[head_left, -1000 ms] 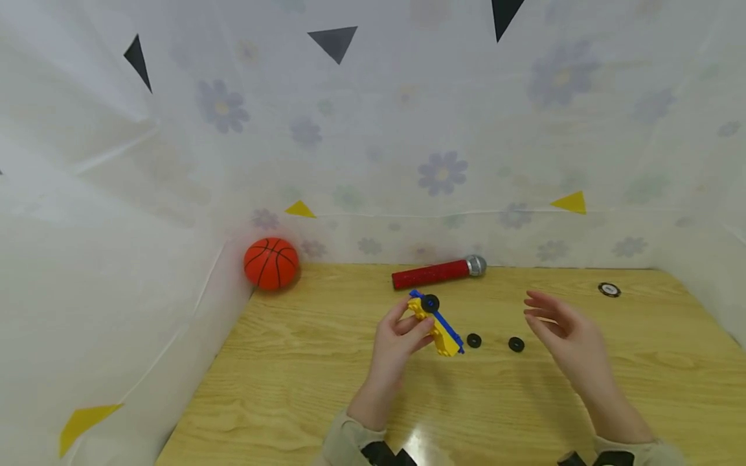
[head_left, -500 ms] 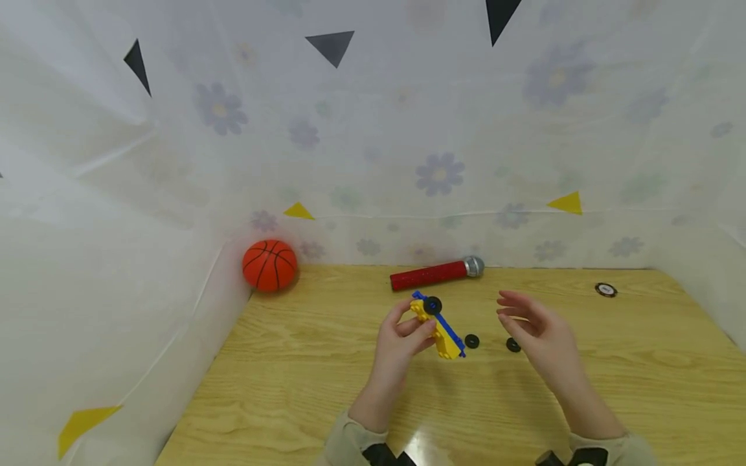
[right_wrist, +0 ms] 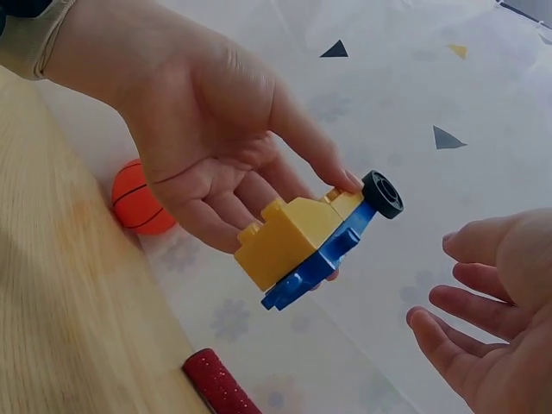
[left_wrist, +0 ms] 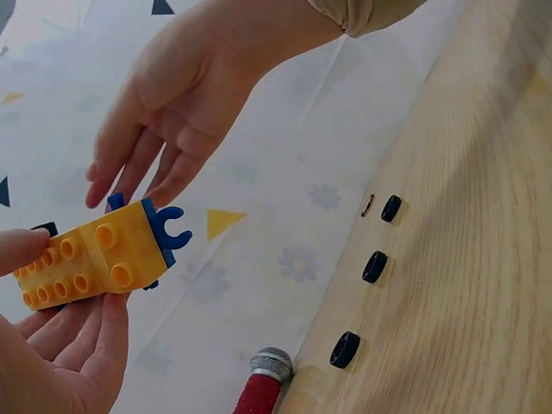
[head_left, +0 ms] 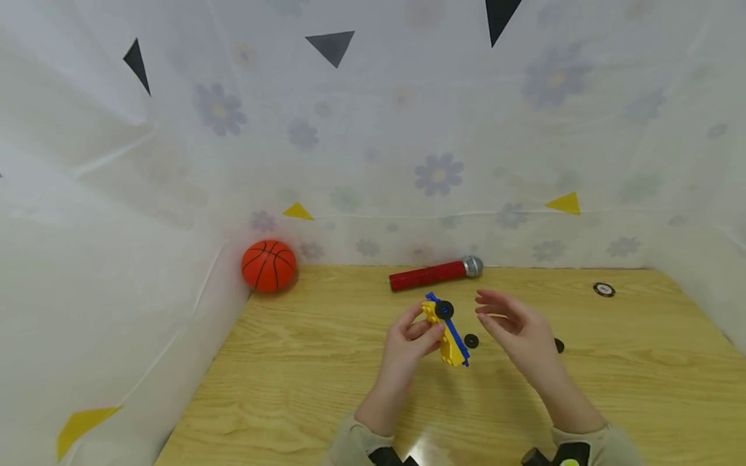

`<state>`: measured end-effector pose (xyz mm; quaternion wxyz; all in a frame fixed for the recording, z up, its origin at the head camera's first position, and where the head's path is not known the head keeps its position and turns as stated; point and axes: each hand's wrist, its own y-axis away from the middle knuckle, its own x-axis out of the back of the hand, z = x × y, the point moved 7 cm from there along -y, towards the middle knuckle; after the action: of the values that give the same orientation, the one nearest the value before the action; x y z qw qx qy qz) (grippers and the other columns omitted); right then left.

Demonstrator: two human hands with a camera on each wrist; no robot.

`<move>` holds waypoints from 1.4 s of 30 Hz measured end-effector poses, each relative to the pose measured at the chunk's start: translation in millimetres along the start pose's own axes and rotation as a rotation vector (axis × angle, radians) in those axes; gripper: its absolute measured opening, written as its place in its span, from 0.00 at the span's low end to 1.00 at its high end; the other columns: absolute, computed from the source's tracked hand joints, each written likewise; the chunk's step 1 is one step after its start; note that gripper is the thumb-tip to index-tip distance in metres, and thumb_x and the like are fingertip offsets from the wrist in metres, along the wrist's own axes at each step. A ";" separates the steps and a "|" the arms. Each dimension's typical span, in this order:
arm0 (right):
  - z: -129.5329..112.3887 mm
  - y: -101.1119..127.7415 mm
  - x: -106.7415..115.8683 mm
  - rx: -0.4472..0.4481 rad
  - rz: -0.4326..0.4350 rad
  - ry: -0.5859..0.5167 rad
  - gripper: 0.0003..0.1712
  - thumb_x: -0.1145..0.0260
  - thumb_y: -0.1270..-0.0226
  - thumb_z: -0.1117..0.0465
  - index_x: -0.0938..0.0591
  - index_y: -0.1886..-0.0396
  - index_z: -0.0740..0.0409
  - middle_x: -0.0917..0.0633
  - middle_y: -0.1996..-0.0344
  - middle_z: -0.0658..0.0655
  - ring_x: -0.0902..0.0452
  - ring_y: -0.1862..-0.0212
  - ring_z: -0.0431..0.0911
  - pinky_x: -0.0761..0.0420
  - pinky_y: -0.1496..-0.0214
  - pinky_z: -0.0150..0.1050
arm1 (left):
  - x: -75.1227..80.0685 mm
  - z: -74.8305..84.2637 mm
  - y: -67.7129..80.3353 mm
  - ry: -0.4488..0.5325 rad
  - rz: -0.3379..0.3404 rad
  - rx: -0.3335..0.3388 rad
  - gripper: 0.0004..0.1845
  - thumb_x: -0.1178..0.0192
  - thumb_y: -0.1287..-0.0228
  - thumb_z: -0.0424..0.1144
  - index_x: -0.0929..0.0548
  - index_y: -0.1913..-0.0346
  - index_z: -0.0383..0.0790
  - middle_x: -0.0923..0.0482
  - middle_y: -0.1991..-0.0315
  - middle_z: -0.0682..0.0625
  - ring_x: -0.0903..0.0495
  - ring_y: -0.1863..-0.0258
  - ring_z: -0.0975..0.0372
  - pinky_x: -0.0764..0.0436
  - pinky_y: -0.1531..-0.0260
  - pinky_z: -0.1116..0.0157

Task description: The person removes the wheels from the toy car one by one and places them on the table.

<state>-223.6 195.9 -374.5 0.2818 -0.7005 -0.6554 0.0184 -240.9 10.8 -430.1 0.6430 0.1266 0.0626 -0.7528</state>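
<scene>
My left hand (head_left: pixel 402 346) pinches a toy brick car (head_left: pixel 451 349) between thumb and fingers, above the table. The car has a yellow studded body and a blue chassis with a hook at one end, seen in the left wrist view. One black wheel (right_wrist: pixel 383 194) sits on the chassis, facing my right hand. Loosely bent and holding nothing, my right hand (head_left: pixel 519 333) hovers to the right of the car, apart from it. Loose black wheels (left_wrist: pixel 374 266) lie in a row on the table; in the head view my right hand hides one of them.
A red microphone (head_left: pixel 434 275) with a silver head lies at the table's back edge. An orange basketball (head_left: pixel 269 266) stands at the back left. A black and white round chip (head_left: pixel 604 289) lies at the back right. Patterned white sheeting encloses the table (head_left: pixel 280 375).
My right hand has moved left, closer to the car, passing over the loose wheels and uncovering one on its right. The left hand has shifted slightly right with the car.
</scene>
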 end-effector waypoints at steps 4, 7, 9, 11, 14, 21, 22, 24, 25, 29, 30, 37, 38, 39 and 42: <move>-5.6 0.8 -4.5 0.013 -0.004 -0.005 0.20 0.35 0.31 0.67 0.21 0.40 0.62 0.19 0.52 0.28 0.20 0.52 0.27 0.19 0.52 0.21 | -3.2 -3.1 1.2 0.001 -0.004 0.020 0.30 0.32 0.36 0.36 0.27 0.32 0.39 0.14 0.50 0.40 0.13 0.54 0.57 0.14 0.51 0.58; -10.7 1.4 -8.5 0.026 -0.010 -0.032 0.20 0.34 0.32 0.68 0.21 0.41 0.64 0.18 0.53 0.29 0.19 0.53 0.28 0.18 0.52 0.22 | -7.1 -4.7 1.9 0.014 -0.024 0.027 0.29 0.33 0.36 0.35 0.26 0.33 0.39 0.15 0.49 0.40 0.14 0.54 0.57 0.14 0.50 0.58; -13.6 1.4 -11.0 0.028 -0.015 -0.049 0.19 0.34 0.33 0.68 0.20 0.42 0.64 0.17 0.54 0.30 0.19 0.53 0.29 0.18 0.53 0.23 | -9.7 -4.7 2.1 0.014 -0.039 0.025 0.29 0.33 0.36 0.35 0.26 0.33 0.39 0.15 0.48 0.40 0.14 0.53 0.57 0.15 0.49 0.58; -15.5 1.9 -13.7 0.024 -0.025 -0.062 0.19 0.33 0.33 0.68 0.19 0.43 0.64 0.17 0.55 0.30 0.19 0.54 0.29 0.17 0.54 0.23 | -11.2 -5.0 2.2 0.002 -0.052 0.025 0.29 0.33 0.36 0.36 0.26 0.33 0.39 0.16 0.47 0.40 0.15 0.51 0.57 0.15 0.49 0.58; -16.5 3.4 -16.8 0.015 -0.037 -0.060 0.20 0.32 0.34 0.68 0.19 0.43 0.64 0.16 0.55 0.32 0.19 0.54 0.28 0.17 0.55 0.23 | -11.5 -6.3 2.2 -0.030 -0.056 0.037 0.30 0.32 0.36 0.38 0.27 0.32 0.39 0.17 0.45 0.41 0.16 0.49 0.56 0.15 0.48 0.59; -5.2 6.9 -25.7 -0.040 -0.074 -0.010 0.21 0.31 0.34 0.65 0.18 0.42 0.62 0.13 0.53 0.61 0.18 0.56 0.30 0.16 0.56 0.26 | -6.8 -12.3 1.8 -0.089 -0.038 0.074 0.32 0.30 0.38 0.41 0.27 0.32 0.43 0.16 0.45 0.44 0.16 0.49 0.57 0.16 0.47 0.59; -3.6 7.0 -27.1 -0.052 -0.079 0.006 0.21 0.30 0.35 0.63 0.18 0.42 0.62 0.13 0.53 0.61 0.18 0.57 0.30 0.15 0.56 0.27 | -6.3 -12.3 2.0 -0.094 -0.037 0.071 0.31 0.30 0.38 0.41 0.26 0.32 0.43 0.16 0.46 0.44 0.16 0.49 0.57 0.16 0.47 0.59; -2.4 7.3 -30.0 -0.069 -0.088 0.038 0.21 0.30 0.34 0.62 0.18 0.42 0.60 0.12 0.54 0.59 0.18 0.57 0.31 0.15 0.56 0.28 | -5.3 -12.5 2.0 -0.110 -0.038 0.066 0.31 0.30 0.39 0.41 0.26 0.33 0.44 0.16 0.46 0.45 0.17 0.49 0.57 0.17 0.46 0.58; -2.1 7.4 -31.0 -0.077 -0.091 0.048 0.20 0.30 0.35 0.61 0.17 0.43 0.59 0.12 0.54 0.58 0.18 0.57 0.31 0.15 0.56 0.28 | -5.1 -12.3 2.0 -0.116 -0.040 0.062 0.31 0.30 0.39 0.41 0.25 0.33 0.44 0.16 0.46 0.45 0.17 0.49 0.57 0.17 0.45 0.57; -3.6 6.9 -33.3 -0.093 -0.097 0.080 0.19 0.29 0.35 0.61 0.16 0.45 0.59 0.12 0.54 0.57 0.18 0.57 0.32 0.16 0.54 0.28 | -4.0 -11.6 1.3 -0.132 -0.050 0.030 0.30 0.30 0.39 0.39 0.25 0.33 0.42 0.16 0.47 0.44 0.17 0.50 0.58 0.18 0.44 0.58; -4.3 6.8 -33.7 -0.094 -0.098 0.079 0.19 0.29 0.36 0.61 0.16 0.46 0.60 0.12 0.54 0.57 0.18 0.57 0.32 0.16 0.54 0.29 | -3.8 -11.6 1.0 -0.128 -0.051 0.023 0.30 0.30 0.39 0.38 0.25 0.34 0.42 0.16 0.47 0.44 0.18 0.50 0.58 0.18 0.45 0.58; -4.9 6.6 -33.2 -0.105 -0.105 0.101 0.18 0.28 0.37 0.61 0.15 0.48 0.61 0.12 0.56 0.57 0.18 0.58 0.33 0.17 0.55 0.26 | -4.2 -12.7 -1.0 -0.099 -0.089 0.003 0.28 0.30 0.39 0.35 0.23 0.35 0.46 0.17 0.47 0.44 0.17 0.51 0.58 0.16 0.48 0.61; -4.5 6.4 -32.7 -0.108 -0.104 0.113 0.18 0.28 0.37 0.61 0.15 0.48 0.60 0.12 0.56 0.57 0.18 0.58 0.33 0.17 0.56 0.26 | -4.5 -12.9 -1.3 -0.095 -0.097 0.000 0.28 0.30 0.40 0.34 0.22 0.36 0.46 0.17 0.47 0.44 0.17 0.50 0.58 0.16 0.48 0.61; -3.9 6.1 -32.1 -0.112 -0.102 0.126 0.18 0.28 0.37 0.61 0.15 0.48 0.60 0.12 0.57 0.56 0.18 0.59 0.33 0.17 0.56 0.26 | -4.8 -13.1 -1.7 -0.092 -0.105 -0.003 0.28 0.30 0.40 0.33 0.22 0.36 0.47 0.17 0.46 0.44 0.17 0.50 0.57 0.16 0.48 0.61; -2.8 4.9 -31.1 -0.111 -0.098 0.159 0.18 0.28 0.38 0.61 0.15 0.49 0.59 0.11 0.59 0.55 0.18 0.60 0.34 0.16 0.58 0.27 | -5.0 -12.9 -3.0 -0.096 -0.124 -0.016 0.30 0.31 0.41 0.30 0.23 0.35 0.48 0.18 0.45 0.45 0.17 0.49 0.56 0.16 0.48 0.60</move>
<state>-222.4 166.1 -384.9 0.2941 -0.6813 -0.6646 -0.0874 -241.7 19.4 -441.3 0.5983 0.0810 0.0451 -0.7959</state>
